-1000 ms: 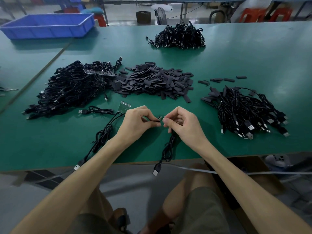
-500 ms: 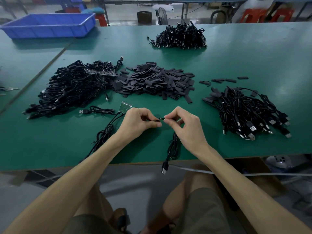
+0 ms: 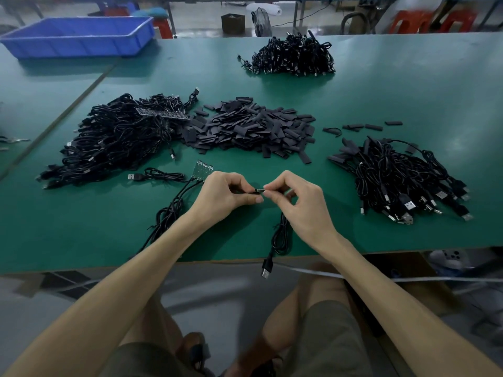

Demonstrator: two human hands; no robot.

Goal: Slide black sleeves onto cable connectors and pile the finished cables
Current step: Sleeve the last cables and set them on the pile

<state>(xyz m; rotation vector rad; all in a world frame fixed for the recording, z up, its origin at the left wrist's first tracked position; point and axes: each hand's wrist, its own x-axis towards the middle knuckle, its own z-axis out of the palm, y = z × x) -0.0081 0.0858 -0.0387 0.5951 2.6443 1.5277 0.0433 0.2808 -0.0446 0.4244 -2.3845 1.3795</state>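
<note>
The left hand pinches a short flat black sleeve of soft-looking tubing between thumb and forefinger. The right hand pinches the small connector end of a thin black cable right at the sleeve's mouth. The two meet between the fingertips, but it is too small to tell whether the connector has entered.

Below the right hand, the cable's coil rests on the green bench, and its silver USB plug hangs past the near edge.

The main risk, as I judge it, is a skewed entry: pushed off-axis, the soft sleeve may buckle or fold at its lip. The dangling plug's weight could also tug the connector out of the pinch.

Beyond the hands lies a heap of loose black sleeves. To the right of the right hand is a tangle of black cables, probably the finished pile.
</note>
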